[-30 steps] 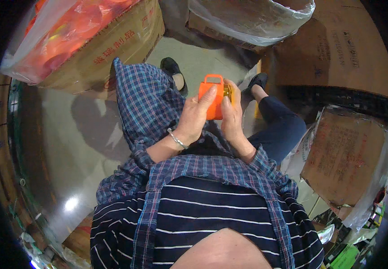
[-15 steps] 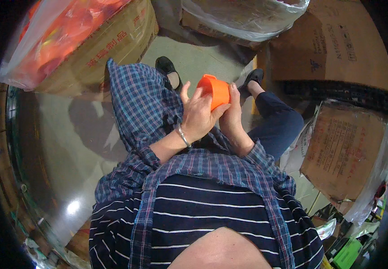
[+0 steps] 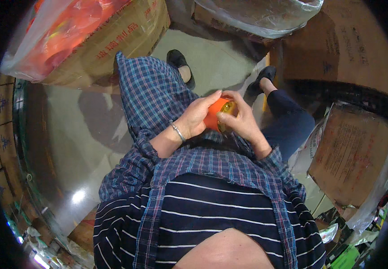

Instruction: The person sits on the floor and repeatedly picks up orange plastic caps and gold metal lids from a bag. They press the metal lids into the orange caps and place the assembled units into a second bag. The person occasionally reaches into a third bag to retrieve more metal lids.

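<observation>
An orange round plastic piece (image 3: 212,115), shaped like a short cup, is held in front of my lap. My left hand (image 3: 195,118) is closed around its left side, with a metal bracelet at the wrist. My right hand (image 3: 244,121) grips the other end, thumb and fingers at a yellow see-through part (image 3: 228,109) set in the orange rim. Whether the yellow part is separate or fixed in place is hidden by my fingers.
At the far left stands a cardboard box (image 3: 129,42) with a plastic liner full of orange pieces (image 3: 75,29). A plastic-lined container (image 3: 265,20) is at the back. Large cartons (image 3: 344,54) and a second box (image 3: 353,152) stand to the right. My checked apron covers my left leg.
The orange piece has turned and moved nearer to me, so its yellow end now shows on the right. My right hand has shifted onto that end. The whole view has moved slightly.
</observation>
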Motion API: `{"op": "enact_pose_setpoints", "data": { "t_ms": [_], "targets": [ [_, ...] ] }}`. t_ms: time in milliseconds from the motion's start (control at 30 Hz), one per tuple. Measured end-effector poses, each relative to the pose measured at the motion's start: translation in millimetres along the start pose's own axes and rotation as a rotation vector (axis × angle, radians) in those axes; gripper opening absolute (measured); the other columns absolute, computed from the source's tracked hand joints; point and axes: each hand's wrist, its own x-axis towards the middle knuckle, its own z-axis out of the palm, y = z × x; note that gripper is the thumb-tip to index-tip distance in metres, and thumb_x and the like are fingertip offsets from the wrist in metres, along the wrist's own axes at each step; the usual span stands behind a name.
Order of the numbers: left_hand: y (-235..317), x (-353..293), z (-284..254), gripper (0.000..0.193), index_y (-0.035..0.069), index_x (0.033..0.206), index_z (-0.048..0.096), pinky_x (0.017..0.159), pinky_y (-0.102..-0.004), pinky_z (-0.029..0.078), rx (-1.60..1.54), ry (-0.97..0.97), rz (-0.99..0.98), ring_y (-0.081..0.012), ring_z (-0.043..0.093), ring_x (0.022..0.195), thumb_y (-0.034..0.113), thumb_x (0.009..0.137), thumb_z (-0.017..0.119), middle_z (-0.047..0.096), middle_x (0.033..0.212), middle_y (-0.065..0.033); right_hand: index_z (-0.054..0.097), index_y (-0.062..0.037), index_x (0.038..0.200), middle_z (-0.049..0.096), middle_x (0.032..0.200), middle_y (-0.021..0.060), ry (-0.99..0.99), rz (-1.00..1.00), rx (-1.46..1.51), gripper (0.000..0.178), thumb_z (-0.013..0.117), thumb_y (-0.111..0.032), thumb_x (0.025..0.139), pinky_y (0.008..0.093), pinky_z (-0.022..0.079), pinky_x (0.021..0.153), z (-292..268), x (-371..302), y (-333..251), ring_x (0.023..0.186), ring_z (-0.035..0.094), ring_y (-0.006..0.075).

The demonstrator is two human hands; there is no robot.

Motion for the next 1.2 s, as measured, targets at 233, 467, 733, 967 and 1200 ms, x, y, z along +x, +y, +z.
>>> {"op": "enact_pose_setpoints", "data": {
  "t_ms": [233, 467, 733, 967, 1200],
  "targets": [
    [1.3, -2.1, 23.6, 0.055, 0.0, 0.129, 0.051, 0.099, -0.0332, 0.049, 0.515, -0.017, 0.337, -0.0182, 0.059, 0.113, 0.037, 0.092, 0.068, 0.059, 0.122, -0.0106, 0.061, -0.0003, 0.12, 0.063, 0.108, 0.0065, 0.255, 0.414, 0.75, 0.042, 0.054, -0.036, 0.1, 0.0286, 0.046, 0.09, 2.7, 8.4, 10.8, 0.101, 0.058, 0.0129],
    [9.5, -13.6, 40.2, 0.072, 0.001, 0.125, 0.049, 0.091, -0.0334, 0.05, 1.099, 0.089, 0.595, -0.0182, 0.059, 0.105, 0.021, 0.068, 0.087, 0.058, 0.112, -0.0105, 0.063, 0.0002, 0.114, 0.065, 0.101, 0.008, 0.253, 0.087, 0.173, 0.039, 0.051, -0.034, 0.102, 0.0272, 0.047, 0.082, -13.8, 11.4, -4.7, 0.094, 0.06, 0.0143],
    [13.3, -15.8, 55.4, 0.067, 0.0, 0.12, 0.052, 0.087, -0.0336, 0.051, 1.234, 0.087, 0.592, -0.0197, 0.062, 0.1, 0.026, 0.07, 0.088, 0.062, 0.108, -0.0123, 0.068, 0.0029, 0.098, 0.069, 0.091, 0.0128, 0.336, 0.106, 0.29, 0.048, 0.046, -0.04, 0.102, 0.0299, 0.049, 0.074, -11.5, 14.6, -2.0, 0.082, 0.064, 0.0162],
    [6.7, -13.8, 49.8, 0.044, -0.002, 0.125, 0.056, 0.087, -0.0268, 0.052, 0.835, -0.155, 0.361, -0.0099, 0.062, 0.101, 0.024, 0.093, 0.071, 0.065, 0.111, -0.0053, 0.064, -0.0025, 0.107, 0.07, 0.097, 0.0134, 0.306, 0.553, 1.41, 0.05, 0.048, -0.049, 0.1, 0.0408, 0.057, 0.078, -11.5, 16.7, 10.7, 0.083, 0.068, 0.0263],
    [-0.2, 0.0, 39.1, 0.033, 0.0, 0.123, 0.057, 0.089, -0.0287, 0.051, 0.257, -0.003, 0.377, -0.0125, 0.062, 0.102, 0.026, 0.102, 0.057, 0.064, 0.111, -0.0055, 0.048, -0.0014, 0.137, 0.054, 0.128, 0.0133, 0.423, 0.134, 0.271, 0.052, 0.043, -0.041, 0.104, 0.0311, 0.041, 0.101, 12.1, 7.1, 7.4, 0.118, 0.054, 0.0212]
  ]
}}
